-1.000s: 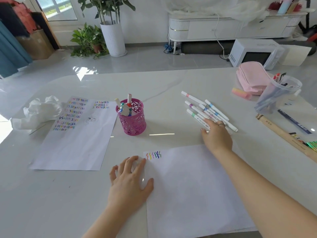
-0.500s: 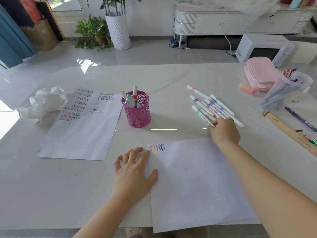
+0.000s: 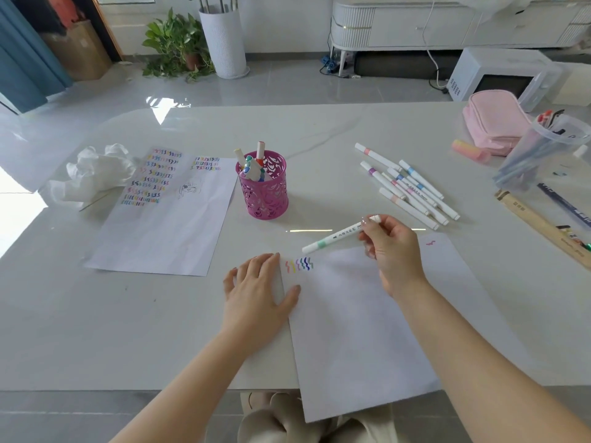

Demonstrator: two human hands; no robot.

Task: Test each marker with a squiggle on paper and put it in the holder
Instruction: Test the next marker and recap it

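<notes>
My right hand (image 3: 390, 249) pinches a white marker with a green band (image 3: 335, 236), capped, held just above the top edge of the near sheet of paper (image 3: 377, 324). That sheet carries a short row of coloured squiggles (image 3: 299, 264) at its top left corner. My left hand (image 3: 256, 292) rests flat on the paper's left edge. Several white markers (image 3: 409, 187) lie in a loose pile to the right. The pink mesh holder (image 3: 263, 190) stands behind the paper with several markers in it.
A second sheet filled with squiggles (image 3: 166, 212) lies at left, crumpled white tissue (image 3: 96, 174) beyond it. At right are a pink pouch (image 3: 494, 123), a clear plastic cup of pens (image 3: 543, 151), a pink eraser (image 3: 468, 148) and a wooden box (image 3: 543, 225).
My right hand picked the green-banded marker out of the pile and brought it left to the top of the near sheet. The left hand stayed on the paper's edge.
</notes>
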